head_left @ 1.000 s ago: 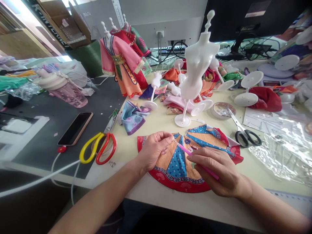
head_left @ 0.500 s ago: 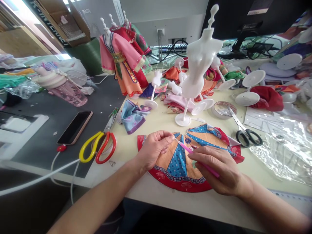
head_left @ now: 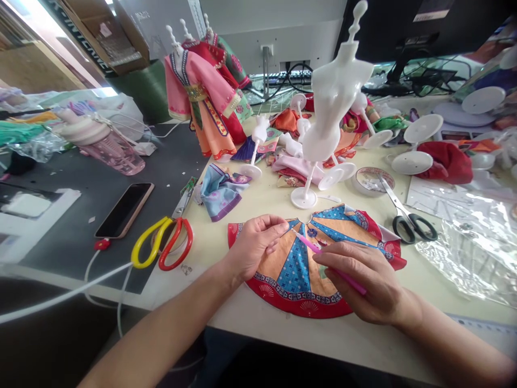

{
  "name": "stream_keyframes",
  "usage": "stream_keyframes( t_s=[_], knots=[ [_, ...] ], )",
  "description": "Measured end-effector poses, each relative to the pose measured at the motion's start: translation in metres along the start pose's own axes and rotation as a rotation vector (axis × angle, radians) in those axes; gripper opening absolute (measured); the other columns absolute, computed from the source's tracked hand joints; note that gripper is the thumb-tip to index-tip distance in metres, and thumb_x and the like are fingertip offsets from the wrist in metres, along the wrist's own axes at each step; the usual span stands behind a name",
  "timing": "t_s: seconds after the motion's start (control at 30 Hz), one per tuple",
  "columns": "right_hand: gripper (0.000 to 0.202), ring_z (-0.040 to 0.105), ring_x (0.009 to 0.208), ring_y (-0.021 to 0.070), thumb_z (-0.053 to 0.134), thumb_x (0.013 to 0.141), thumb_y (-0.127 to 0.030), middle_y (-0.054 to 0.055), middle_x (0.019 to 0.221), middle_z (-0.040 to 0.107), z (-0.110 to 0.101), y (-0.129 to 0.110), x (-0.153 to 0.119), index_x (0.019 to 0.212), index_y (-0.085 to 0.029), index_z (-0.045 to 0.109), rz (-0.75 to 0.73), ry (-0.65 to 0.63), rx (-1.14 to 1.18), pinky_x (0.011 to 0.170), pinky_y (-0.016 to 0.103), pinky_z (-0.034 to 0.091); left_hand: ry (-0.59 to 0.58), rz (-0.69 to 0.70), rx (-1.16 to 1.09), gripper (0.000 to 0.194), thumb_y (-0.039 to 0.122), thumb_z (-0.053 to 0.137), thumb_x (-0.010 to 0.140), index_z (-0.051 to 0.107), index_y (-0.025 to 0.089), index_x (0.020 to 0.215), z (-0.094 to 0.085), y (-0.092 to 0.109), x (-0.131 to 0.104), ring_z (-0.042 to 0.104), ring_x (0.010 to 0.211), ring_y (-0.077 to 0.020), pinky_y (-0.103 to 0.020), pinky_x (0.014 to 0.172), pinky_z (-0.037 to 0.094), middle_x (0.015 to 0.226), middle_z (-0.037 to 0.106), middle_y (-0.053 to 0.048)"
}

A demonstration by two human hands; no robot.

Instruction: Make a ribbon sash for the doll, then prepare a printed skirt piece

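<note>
A doll-size skirt in orange and blue panels with a red fan-print border lies spread on the table. Over its upper left part, my left hand is closed in a pinch; what sits between thumb and forefinger is too small to make out. My right hand grips a slim pink pen-shaped tool above the skirt's middle. The tool's pale, narrow tip points up and left, close to my left fingertips. Just behind the skirt stands a white doll mannequin, bare and upright on its round base.
Scissors with yellow and red handles and a phone lie left. Black-handled scissors rest against a tape roll at right, near clear plastic. Dressed mannequins and a pink bottle stand behind.
The pink tool's tip has moved very slightly away from my left fingertips. Both hands keep almost the same place and grip; the view has shifted a little.
</note>
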State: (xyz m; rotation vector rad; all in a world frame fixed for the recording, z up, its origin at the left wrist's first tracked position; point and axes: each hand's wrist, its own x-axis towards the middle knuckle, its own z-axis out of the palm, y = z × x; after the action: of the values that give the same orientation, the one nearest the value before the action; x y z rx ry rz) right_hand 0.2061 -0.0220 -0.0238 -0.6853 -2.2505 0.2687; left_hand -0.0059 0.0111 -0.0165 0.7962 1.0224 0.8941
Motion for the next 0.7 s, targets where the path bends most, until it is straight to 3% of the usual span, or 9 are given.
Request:
stream_keyframes(
  t_s=[0.13,0.23,0.4,0.47,0.57,0.7],
  knots=[
    [0.031,0.064,0.083,0.0176,0.05,0.082,-0.005,0.008,0.089,0.065,-0.001,0.001,-0.001,0.11,-0.013,0.056,0.001,0.017,0.029,0.064,0.029,0.053,0.091,0.133,0.015,0.013,0.025,0.066,0.076,0.062,0.013,0.081,-0.015,0.014,-0.001,0.031,0.047,-0.003,-0.014,0.043,0.025,0.053,0.037,0.007],
    [0.032,0.064,0.083,0.0177,0.05,0.081,-0.005,0.008,0.089,0.065,0.0,0.002,-0.002,0.111,-0.014,0.057,0.014,0.029,0.033,0.064,0.029,0.053,0.229,0.296,0.173,0.014,0.028,0.065,0.078,0.065,0.015,0.082,-0.032,0.028,-0.011,0.032,0.047,-0.0033,-0.015,0.043,0.026,0.053,0.039,0.006],
    [0.029,0.063,0.08,0.018,0.05,0.083,-0.008,0.007,0.085,0.065,-0.001,-0.001,0.0,0.11,-0.016,0.056,0.038,0.032,0.064,0.061,0.029,0.053,0.398,0.332,0.575,0.017,0.033,0.062,0.08,0.069,0.017,0.083,-0.055,0.027,-0.038,0.053,0.061,-0.0096,-0.019,0.055,0.042,0.069,0.062,-0.001],
    [0.029,0.063,0.078,0.0176,0.049,0.084,-0.008,0.006,0.083,0.064,-0.002,-0.005,0.004,0.111,-0.018,0.055,0.053,0.037,0.071,0.061,0.029,0.053,0.407,0.317,0.703,0.017,0.033,0.063,0.079,0.07,0.018,0.085,-0.063,0.019,-0.046,0.058,0.069,-0.0134,-0.021,0.061,0.045,0.075,0.067,-0.002],
    [0.029,0.063,0.076,0.0168,0.049,0.084,-0.007,0.006,0.082,0.064,-0.004,-0.015,0.009,0.11,-0.018,0.055,0.076,0.016,0.083,0.062,0.029,0.052,0.394,0.307,0.88,0.018,0.034,0.062,0.079,0.07,0.02,0.086,-0.073,0.006,-0.055,0.057,0.063,-0.0143,-0.022,0.057,0.043,0.069,0.066,-0.001],
    [0.03,0.063,0.077,0.0158,0.049,0.084,-0.005,0.006,0.086,0.064,-0.003,-0.029,0.005,0.111,-0.016,0.056,0.117,-0.004,0.091,0.064,0.027,0.052,0.275,0.297,1.075,0.018,0.031,0.055,0.084,0.069,0.02,0.088,-0.075,-0.005,-0.066,0.057,0.061,-0.0136,-0.023,0.059,0.044,0.069,0.066,-0.001]
  ],
)
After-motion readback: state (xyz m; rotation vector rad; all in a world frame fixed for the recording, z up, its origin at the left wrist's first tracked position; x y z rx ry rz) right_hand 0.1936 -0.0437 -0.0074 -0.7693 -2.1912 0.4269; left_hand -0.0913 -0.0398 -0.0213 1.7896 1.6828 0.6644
